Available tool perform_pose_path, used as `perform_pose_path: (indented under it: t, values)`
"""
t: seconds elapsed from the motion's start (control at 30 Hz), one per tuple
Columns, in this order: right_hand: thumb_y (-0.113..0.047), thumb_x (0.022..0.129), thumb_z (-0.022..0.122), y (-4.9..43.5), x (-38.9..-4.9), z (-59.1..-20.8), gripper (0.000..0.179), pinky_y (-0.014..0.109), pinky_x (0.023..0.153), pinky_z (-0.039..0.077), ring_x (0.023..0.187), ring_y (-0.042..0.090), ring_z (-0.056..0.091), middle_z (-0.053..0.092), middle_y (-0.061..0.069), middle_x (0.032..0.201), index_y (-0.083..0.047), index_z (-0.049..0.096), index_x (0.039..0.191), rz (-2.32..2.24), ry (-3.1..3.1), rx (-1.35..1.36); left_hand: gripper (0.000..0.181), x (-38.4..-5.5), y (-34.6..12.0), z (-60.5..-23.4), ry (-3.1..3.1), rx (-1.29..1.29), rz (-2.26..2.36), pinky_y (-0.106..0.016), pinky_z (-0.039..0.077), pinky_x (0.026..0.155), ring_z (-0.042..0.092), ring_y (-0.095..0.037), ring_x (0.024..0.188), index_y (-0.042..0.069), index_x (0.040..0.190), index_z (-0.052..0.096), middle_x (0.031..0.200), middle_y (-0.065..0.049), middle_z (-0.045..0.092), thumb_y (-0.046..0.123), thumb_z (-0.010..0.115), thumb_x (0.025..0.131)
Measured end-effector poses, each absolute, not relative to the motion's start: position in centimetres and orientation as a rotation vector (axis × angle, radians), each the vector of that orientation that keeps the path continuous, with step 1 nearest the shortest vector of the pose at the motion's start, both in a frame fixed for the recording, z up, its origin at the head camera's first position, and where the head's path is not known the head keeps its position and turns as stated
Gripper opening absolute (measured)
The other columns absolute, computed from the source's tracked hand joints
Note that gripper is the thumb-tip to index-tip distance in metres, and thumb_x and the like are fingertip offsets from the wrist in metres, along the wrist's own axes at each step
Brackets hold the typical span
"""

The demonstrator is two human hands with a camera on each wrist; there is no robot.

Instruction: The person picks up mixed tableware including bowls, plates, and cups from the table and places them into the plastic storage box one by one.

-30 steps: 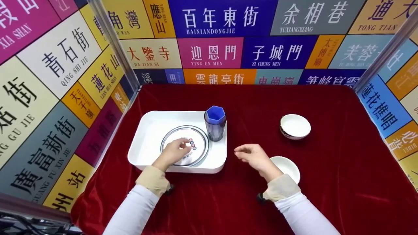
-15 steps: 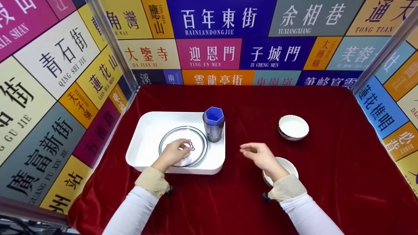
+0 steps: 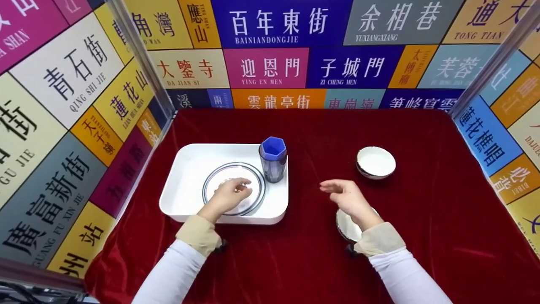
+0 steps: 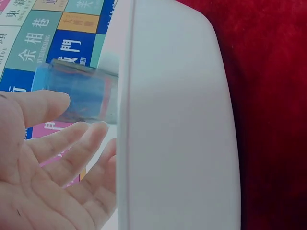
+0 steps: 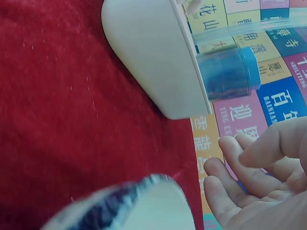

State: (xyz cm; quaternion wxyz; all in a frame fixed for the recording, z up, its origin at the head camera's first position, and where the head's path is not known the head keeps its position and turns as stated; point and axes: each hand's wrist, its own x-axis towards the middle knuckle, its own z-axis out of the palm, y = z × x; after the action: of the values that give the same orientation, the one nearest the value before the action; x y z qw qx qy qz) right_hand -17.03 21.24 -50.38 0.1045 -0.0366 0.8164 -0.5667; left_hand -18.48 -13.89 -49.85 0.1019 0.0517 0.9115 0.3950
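Observation:
My left hand (image 3: 230,195) is over a round clear-rimmed dish (image 3: 206,185) inside a white tray (image 3: 177,177). In the left wrist view its thumb and fingers (image 4: 53,139) are apart and loosely bent, holding nothing. Small things on the dish are mostly hidden behind this hand. Beside the dish, in the tray's right corner, stands a dark see-through cup (image 3: 273,171) with a blue hexagonal piece (image 3: 273,148) in its top. My right hand (image 3: 349,200) hovers right of the tray, partly over a white bowl (image 3: 348,226); its fingers are relaxed around nothing.
Farther back on the right sits another white bowl (image 3: 376,161) with a dark patterned outside. Dark red cloth (image 3: 303,261) covers the table. Printed wall panels (image 3: 265,65) close off the back and sides, with upright posts at the corners.
My right hand has shifted right, away from the tray, and its fingers have spread. The left hand has moved slightly right over the dish, now covering the small coloured rings seen earlier.

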Motion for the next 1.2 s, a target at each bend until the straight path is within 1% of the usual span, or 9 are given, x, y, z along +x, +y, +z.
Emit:
perform_pose_path:
  t: [0.13,0.37,0.47,0.57,0.67,0.77,0.9,1.07,1.2]
  values:
    - [0.015,0.082,0.044,22.3,-17.3,-50.4,0.050,0.021,0.087,0.046,0.125,0.041,0.059,0.069,0.025,0.123,0.011,0.061,0.128,-1.650,2.440,-0.069,0.036,-18.5,-13.6,-49.6,2.682,0.144,1.169,-0.070,0.025,0.110,0.065,-0.032,0.114,0.014,0.129,0.067,0.115,-0.010,0.073,0.029,0.065,0.096]
    - [0.014,0.085,0.044,23.9,-17.2,-50.6,0.046,0.029,0.096,0.050,0.127,0.041,0.057,0.063,0.031,0.129,0.012,0.060,0.128,-1.618,2.468,0.000,0.036,-18.6,-13.5,-49.9,2.670,0.141,1.160,-0.062,0.036,0.105,0.067,-0.030,0.108,0.014,0.129,0.067,0.113,-0.010,0.073,0.029,0.065,0.096]
    - [0.013,0.085,0.044,24.6,-17.1,-50.5,0.047,0.029,0.097,0.049,0.128,0.041,0.056,0.062,0.031,0.131,0.012,0.059,0.130,-1.606,2.466,0.030,0.036,-18.6,-13.4,-49.9,2.673,0.147,1.163,-0.069,0.028,0.109,0.066,-0.031,0.110,0.013,0.128,0.068,0.112,-0.010,0.074,0.029,0.066,0.096]
    - [0.012,0.085,0.046,25.2,-16.9,-50.6,0.047,0.025,0.094,0.048,0.128,0.040,0.056,0.061,0.032,0.131,0.013,0.059,0.130,-1.586,2.479,0.048,0.036,-18.6,-13.3,-49.9,2.672,0.152,1.168,-0.076,0.017,0.110,0.066,-0.031,0.112,0.012,0.128,0.067,0.113,-0.010,0.074,0.028,0.066,0.096]
    - [0.012,0.085,0.047,25.7,-16.8,-50.8,0.046,0.023,0.092,0.048,0.127,0.040,0.056,0.061,0.033,0.131,0.013,0.058,0.130,-1.571,2.489,0.070,0.036,-18.7,-13.1,-49.9,2.668,0.138,1.165,-0.076,0.015,0.110,0.065,-0.030,0.113,0.014,0.129,0.067,0.114,-0.009,0.074,0.029,0.066,0.096]
    - [0.012,0.086,0.047,26.2,-16.7,-51.1,0.046,0.026,0.094,0.049,0.127,0.041,0.055,0.060,0.033,0.132,0.014,0.058,0.130,-1.559,2.488,0.098,0.036,-18.8,-12.8,-49.9,2.656,0.133,1.177,-0.064,0.032,0.110,0.066,-0.028,0.110,0.015,0.130,0.067,0.114,-0.009,0.074,0.029,0.066,0.096]
    - [0.011,0.088,0.049,26.6,-16.6,-51.5,0.044,0.031,0.097,0.050,0.127,0.041,0.055,0.060,0.032,0.132,0.014,0.057,0.131,-1.538,2.482,0.130,0.037,-18.9,-12.2,-49.9,2.647,0.164,1.190,-0.046,0.053,0.096,0.066,-0.027,0.107,0.011,0.130,0.066,0.112,-0.011,0.074,0.027,0.066,0.096]
    - [0.007,0.091,0.055,27.1,-16.5,-51.9,0.040,0.026,0.093,0.051,0.119,0.034,0.060,0.062,0.031,0.130,0.014,0.058,0.130,-1.517,2.483,0.156,0.038,-18.8,-11.5,-49.6,2.618,0.184,1.208,-0.045,0.053,0.099,0.065,-0.031,0.114,0.009,0.131,0.065,0.117,-0.014,0.073,0.026,0.065,0.097]
    - [0.004,0.092,0.060,27.5,-16.2,-51.9,0.038,0.023,0.091,0.052,0.113,0.026,0.064,0.063,0.030,0.128,0.014,0.059,0.129,-1.508,2.484,0.169,0.036,-18.8,-11.3,-49.7,2.626,0.218,1.207,-0.045,0.054,0.097,0.067,-0.030,0.111,0.010,0.129,0.066,0.116,-0.013,0.073,0.026,0.064,0.097]
